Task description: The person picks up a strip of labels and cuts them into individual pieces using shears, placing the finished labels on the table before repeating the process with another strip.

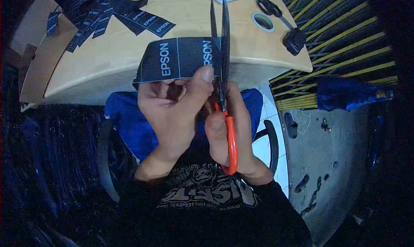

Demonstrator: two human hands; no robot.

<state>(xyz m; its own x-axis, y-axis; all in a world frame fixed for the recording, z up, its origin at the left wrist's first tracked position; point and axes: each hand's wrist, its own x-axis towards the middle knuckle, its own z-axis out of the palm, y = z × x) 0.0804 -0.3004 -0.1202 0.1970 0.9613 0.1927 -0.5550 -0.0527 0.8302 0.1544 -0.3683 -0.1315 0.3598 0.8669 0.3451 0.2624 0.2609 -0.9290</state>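
Note:
My left hand (177, 104) pinches a black strip of labels (156, 59) printed EPSON in white, thumb on top near its right end. My right hand (230, 137) grips a pair of scissors (224, 44) by the red handle (233, 143). Their dark blades point up and away from me, slightly parted, with the strip's right edge at the blades. Both hands are held up in front of the table edge, close beside each other.
More black EPSON strips (146, 20) lie piled on the wooden table (189, 14). A cardboard box (47, 57) stands at left. A roll of tape (262, 21), black-handled scissors (268, 4) and a black object (294, 40) are at right, near a yellow slatted gate (332, 40).

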